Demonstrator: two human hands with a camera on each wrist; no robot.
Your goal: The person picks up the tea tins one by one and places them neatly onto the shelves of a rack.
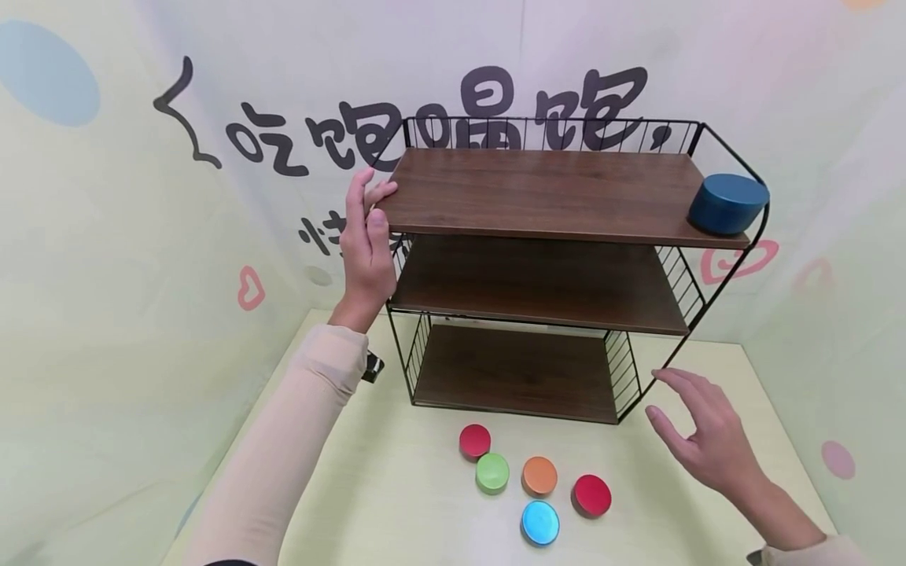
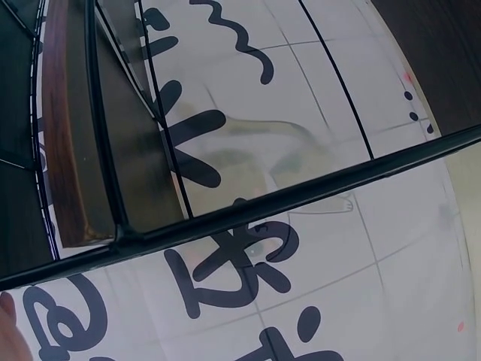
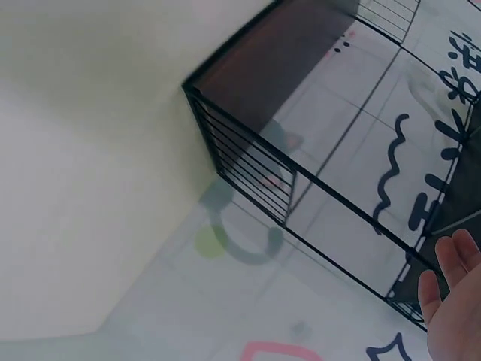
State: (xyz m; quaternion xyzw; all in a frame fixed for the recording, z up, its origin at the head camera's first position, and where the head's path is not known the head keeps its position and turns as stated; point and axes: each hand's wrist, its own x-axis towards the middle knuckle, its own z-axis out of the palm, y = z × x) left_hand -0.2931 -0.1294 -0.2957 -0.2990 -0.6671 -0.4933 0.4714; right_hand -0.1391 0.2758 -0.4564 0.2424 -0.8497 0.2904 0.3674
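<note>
A three-tier rack [image 1: 552, 283] with dark wood shelves and a black wire frame stands before me. My left hand [image 1: 368, 259] grips its upper left side, thumb in front and a finger bent over the top shelf's edge; only a sliver of that hand [image 2: 11, 335] shows in the left wrist view. My right hand [image 1: 715, 432] is beside the lower right post, thumb and fingers apart, holding nothing. Whether its fingertip touches the post I cannot tell. At the top shelf's right end sits a dark blue round tin [image 1: 727, 206].
Several round tins lie on the pale table [image 1: 368, 503] before the rack: two red [image 1: 475, 442], a green [image 1: 491, 473], an orange [image 1: 539, 476] and a light blue one [image 1: 540, 523]. A small black object [image 1: 372, 367] is by my left forearm. Printed cloth walls [image 1: 212, 236] surround the table.
</note>
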